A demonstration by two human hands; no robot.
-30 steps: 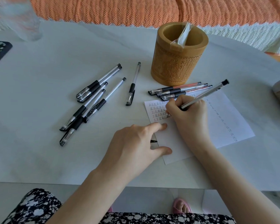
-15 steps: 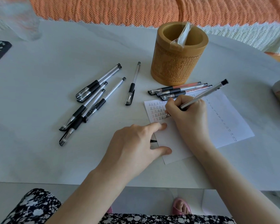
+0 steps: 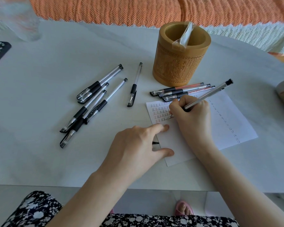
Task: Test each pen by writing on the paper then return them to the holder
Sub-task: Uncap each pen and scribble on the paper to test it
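Nothing has visibly moved since half a second ago: we see the right hand still gripping a clear gel pen, fingers curled round the barrel, tip on the white paper among rows of small written marks. The paper lies toward the table's near edge, right of centre. The left hand rests spread, forefinger and thumb pressing the sheet's left edge. The carved bamboo pen holder stands beyond the paper toward the far edge, with three capped pens lying between them. More capped pens lie scattered left of centre.
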